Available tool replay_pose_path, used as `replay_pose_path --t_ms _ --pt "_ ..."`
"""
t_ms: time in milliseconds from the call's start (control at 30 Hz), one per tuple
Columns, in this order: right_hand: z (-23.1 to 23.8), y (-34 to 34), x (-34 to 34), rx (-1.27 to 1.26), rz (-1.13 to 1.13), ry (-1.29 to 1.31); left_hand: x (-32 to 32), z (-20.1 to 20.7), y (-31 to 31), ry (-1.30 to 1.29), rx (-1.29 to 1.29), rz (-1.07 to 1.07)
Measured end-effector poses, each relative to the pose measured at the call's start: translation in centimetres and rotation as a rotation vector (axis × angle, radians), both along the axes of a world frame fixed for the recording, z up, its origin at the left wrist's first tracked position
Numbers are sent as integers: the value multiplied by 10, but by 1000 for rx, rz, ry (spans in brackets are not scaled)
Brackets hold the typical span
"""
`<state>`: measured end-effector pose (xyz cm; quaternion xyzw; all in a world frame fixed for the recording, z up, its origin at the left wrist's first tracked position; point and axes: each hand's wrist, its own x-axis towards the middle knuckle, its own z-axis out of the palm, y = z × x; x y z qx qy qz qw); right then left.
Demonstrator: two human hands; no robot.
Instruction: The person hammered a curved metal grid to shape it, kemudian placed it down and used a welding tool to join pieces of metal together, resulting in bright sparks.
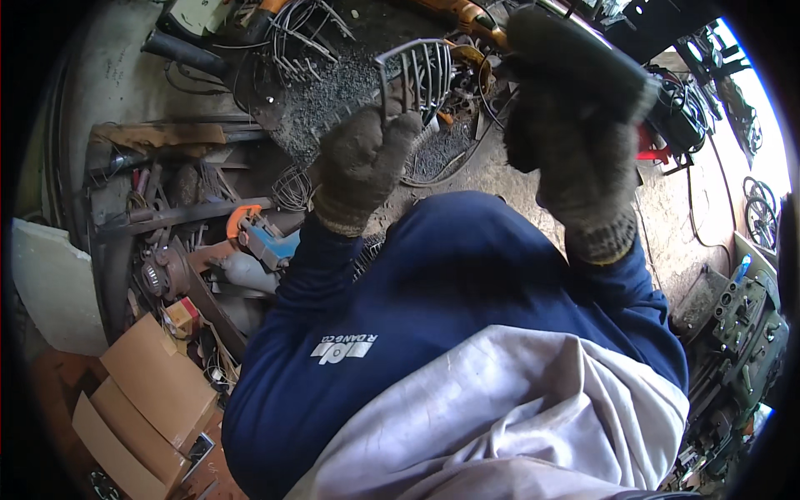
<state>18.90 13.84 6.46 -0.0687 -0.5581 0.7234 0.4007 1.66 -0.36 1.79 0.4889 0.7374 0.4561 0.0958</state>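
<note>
Metal grille [417, 79], curved bars, is up top nr ctr, in the L hand [362, 162]. From the L edge: pale board [54, 283], folded cardboard [158, 383] lower down, dark round motor-like part [167, 271], grey bottle-shaped item [246, 273] just beside a blue/orange tool [273, 243]. Up top, tangle of wire & rods [292, 37] nr dark grey grit [312, 100]. L hand, in dirty knit glove, is clamped on the grille's lower end, bars sticking up past it. Ctr: wearer's navy clothing [454, 267], w/ pale cloth [500, 417] below. Top edge: orange tool [454, 12]. R hand [583, 167], similar glove, well apart from L, looks closed round a dark object [575, 62], too blurred to ID. Far R: black cables [687, 104], spoked wheel [758, 212], grey-green machine [737, 333] w/ knobs.
</note>
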Motion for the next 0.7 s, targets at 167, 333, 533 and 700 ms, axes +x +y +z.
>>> replay_pose_path --t_ms 167,333,533,700 --pt "7 -15 5 312 -43 -262 8 5 5 -58 109 -24" --pt "-22 -23 -23 -74 18 -223 5 -4 0 -14 174 -70" --pt "-22 -4 -6 17 -98 -356 6 20 -11 -566 116 -75" --pt "-31 11 6 -134 -244 -530 4 19 -24 -603 91 -174"
